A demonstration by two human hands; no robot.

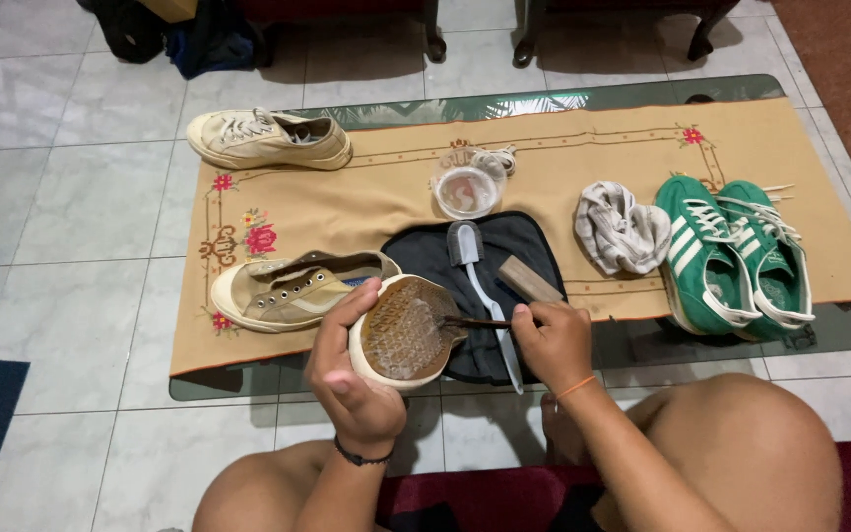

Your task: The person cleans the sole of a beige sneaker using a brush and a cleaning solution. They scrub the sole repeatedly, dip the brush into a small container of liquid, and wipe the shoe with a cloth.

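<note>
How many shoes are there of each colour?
Cream or beige shoes: 3, one at the far left, one near the table's front edge, one sole-up in the left hand at
Green shoes with white stripes: 2, at and
Total: 5 shoes

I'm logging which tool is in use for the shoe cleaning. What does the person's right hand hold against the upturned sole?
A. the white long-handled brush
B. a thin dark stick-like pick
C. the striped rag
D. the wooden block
B: the right hand pinches a thin dark pick whose tip meets the sole of the shoe held by the left hand; the white brush lies on the dark cloth.
</note>
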